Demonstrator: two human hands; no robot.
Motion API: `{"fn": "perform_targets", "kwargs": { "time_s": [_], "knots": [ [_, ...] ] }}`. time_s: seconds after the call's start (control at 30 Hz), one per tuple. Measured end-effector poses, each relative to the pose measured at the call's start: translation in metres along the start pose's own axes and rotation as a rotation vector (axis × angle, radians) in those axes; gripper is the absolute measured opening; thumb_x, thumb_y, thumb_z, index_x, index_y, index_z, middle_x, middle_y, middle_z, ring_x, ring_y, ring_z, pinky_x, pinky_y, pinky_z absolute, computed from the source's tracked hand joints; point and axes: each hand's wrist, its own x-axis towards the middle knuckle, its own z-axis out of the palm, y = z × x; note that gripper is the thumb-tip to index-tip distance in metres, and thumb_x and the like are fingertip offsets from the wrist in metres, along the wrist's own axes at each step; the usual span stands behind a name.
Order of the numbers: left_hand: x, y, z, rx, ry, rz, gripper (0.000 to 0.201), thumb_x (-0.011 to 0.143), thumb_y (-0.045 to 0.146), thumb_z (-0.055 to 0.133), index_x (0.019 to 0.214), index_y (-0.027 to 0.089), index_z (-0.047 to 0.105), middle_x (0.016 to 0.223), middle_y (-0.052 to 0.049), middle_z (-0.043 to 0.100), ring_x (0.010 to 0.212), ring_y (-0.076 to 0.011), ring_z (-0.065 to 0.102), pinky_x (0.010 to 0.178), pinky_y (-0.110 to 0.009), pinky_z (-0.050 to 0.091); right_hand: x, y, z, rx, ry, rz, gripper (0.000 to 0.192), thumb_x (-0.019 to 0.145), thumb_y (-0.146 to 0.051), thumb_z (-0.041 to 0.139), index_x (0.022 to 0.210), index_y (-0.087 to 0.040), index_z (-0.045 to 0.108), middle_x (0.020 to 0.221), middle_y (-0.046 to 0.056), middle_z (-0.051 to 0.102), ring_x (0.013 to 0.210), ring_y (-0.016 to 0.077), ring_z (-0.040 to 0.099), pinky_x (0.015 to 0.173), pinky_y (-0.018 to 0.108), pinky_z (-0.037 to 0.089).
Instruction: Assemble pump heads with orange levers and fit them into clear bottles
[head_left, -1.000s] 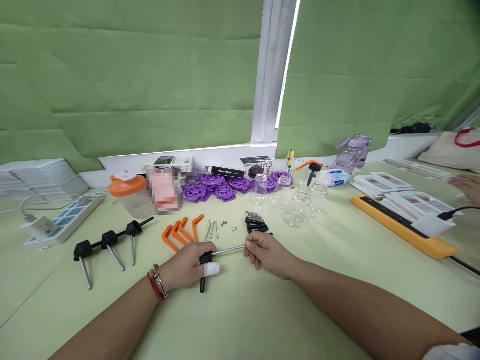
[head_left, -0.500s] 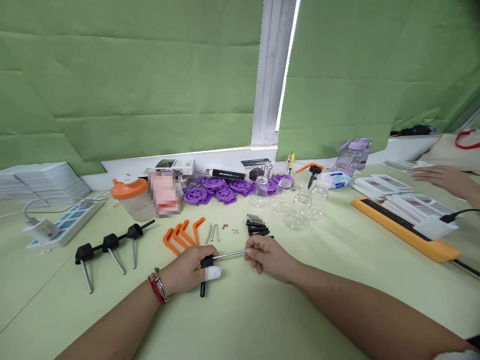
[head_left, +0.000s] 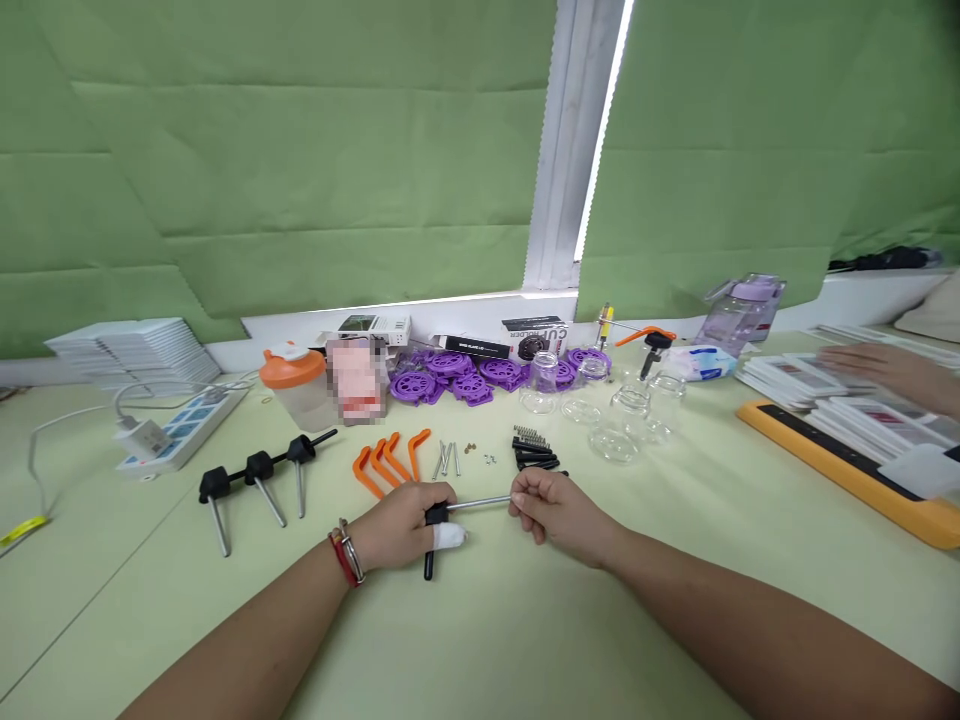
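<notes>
1. Holding the same grip as half a second ago, the left hand [head_left: 401,525] has its fingers clamped on the black handle [head_left: 430,545] of a tool, one fingertip wrapped in white.
2. The right hand [head_left: 559,505] pinches the far end of the tool's metal rod [head_left: 480,502], fingers closed together on it, as they were a second ago.
3. The tool lies low over the counter [head_left: 525,640], between the two hands, near the front middle of the head view.
4. The whole scene sits further right in the picture than before; more of the power strip [head_left: 176,435] and its cable now shows at the left.
5. Another person's hand [head_left: 881,365] at the far right rests on the stacked cards, much as half a second ago, where a second ago only its edge showed.
6. Three black-handled tools [head_left: 259,475], orange hooks [head_left: 386,460], purple wheels [head_left: 450,375] and glass jars [head_left: 622,415] lie beyond the hands, unmoved on the counter.
7. A black box [head_left: 534,335] at the sill reads "CUP HOLDER"; other print is too small to read.
</notes>
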Motion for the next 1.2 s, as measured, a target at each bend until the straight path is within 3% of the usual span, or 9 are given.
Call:
{"fn": "perform_targets", "kwargs": {
  "time_s": [0.17,0.27,0.37,0.43,0.47,0.57,0.67,0.87,1.2],
  "knots": [
    [-0.005,0.003,-0.011,0.224,0.083,0.028,0.032,0.080,0.050,0.052,0.087,0.019,0.058,0.074,-0.001,0.058,0.063,-0.0149,0.050,0.056,-0.023,0.034,-0.002,0.000,0.001,-0.005,0.011,-0.018,0.021,0.086,-0.038,0.049,0.092,-0.018,0.050,0.077,0.001,0.056,0.060,0.0097,0.049,0.046,0.021,0.042],
    [-0.020,0.006,-0.042,0.375,0.306,-0.031,0.032,0.082,0.050,0.048,0.085,0.019,0.058,0.076,-0.003,0.060,0.065,-0.0165,0.052,0.061,-0.026,0.036,-0.003,-0.001,0.000,-0.025,-0.003,-0.004,0.024,0.086,-0.041,0.049,0.096,-0.018,0.049,0.079,0.002,0.055,0.060,0.0095,0.049,0.048,0.022,0.042],
    [-0.052,0.003,-0.087,0.468,0.683,-0.272,0.034,0.081,0.051,0.048,0.088,0.019,0.058,0.086,-0.005,0.062,0.074,-0.0183,0.054,0.063,-0.026,0.038,-0.004,-0.001,0.000,-0.061,-0.017,-0.003,0.024,0.086,-0.040,0.049,0.094,-0.018,0.050,0.079,0.001,0.054,0.060,0.0092,0.047,0.049,0.022,0.042],
    [-0.082,-0.007,-0.117,0.586,0.899,-0.524,0.035,0.082,0.048,0.044,0.095,0.019,0.058,0.098,-0.007,0.061,0.083,-0.0211,0.054,0.063,-0.027,0.038,-0.005,-0.002,0.000,-0.078,-0.030,-0.006,0.022,0.086,-0.040,0.048,0.093,-0.018,0.050,0.078,0.001,0.053,0.060,0.0095,0.047,0.050,0.022,0.041],
    [-0.099,-0.016,-0.129,0.623,0.932,-0.688,0.039,0.082,0.049,0.042,0.098,0.018,0.058,0.101,-0.009,0.060,0.083,-0.0227,0.054,0.061,-0.027,0.038,-0.005,-0.001,0.000,-0.084,-0.036,-0.010,0.022,0.087,-0.039,0.048,0.092,-0.018,0.050,0.077,0.001,0.053,0.061,0.0097,0.047,0.051,0.023,0.042],
    [-0.145,-0.052,-0.148,0.563,0.814,-1.128,0.043,0.076,0.052,0.042,0.092,0.016,0.060,0.090,-0.012,0.061,0.077,-0.0266,0.056,0.054,-0.029,0.038,-0.005,0.000,0.001,-0.097,-0.045,-0.028,0.021,0.086,-0.039,0.048,0.091,-0.019,0.051,0.075,0.000,0.050,0.062,0.0102,0.046,0.051,0.023,0.042],
    [-0.175,-0.093,-0.142,0.463,0.661,-1.292,0.047,0.074,0.054,0.042,0.091,0.014,0.059,0.092,-0.016,0.062,0.079,-0.0299,0.058,0.054,-0.030,0.040,-0.005,0.002,0.001,-0.111,-0.044,-0.040,0.019,0.085,-0.038,0.049,0.089,-0.019,0.051,0.071,-0.002,0.047,0.061,0.0100,0.045,0.050,0.022,0.041],
    [-0.186,-0.139,-0.112,0.352,0.557,-1.298,0.035,0.064,0.049,0.052,0.074,0.015,0.057,0.092,-0.018,0.064,0.078,-0.0310,0.060,0.055,-0.031,0.041,-0.004,0.003,0.003,-0.128,-0.033,-0.046,0.018,0.085,-0.035,0.048,0.090,-0.019,0.051,0.070,-0.002,0.047,0.060,0.0098,0.045,0.050,0.022,0.041],
    [-0.188,-0.146,-0.114,0.347,0.522,-1.223,0.038,0.067,0.053,0.049,0.067,0.016,0.055,0.087,-0.016,0.065,0.079,-0.0312,0.061,0.055,-0.030,0.042,-0.003,0.004,0.002,-0.129,-0.028,-0.064,0.021,0.082,-0.039,0.052,0.090,-0.020,0.051,0.071,-0.002,0.048,0.061,0.0105,0.046,0.050,0.022,0.041]
  ]
}}
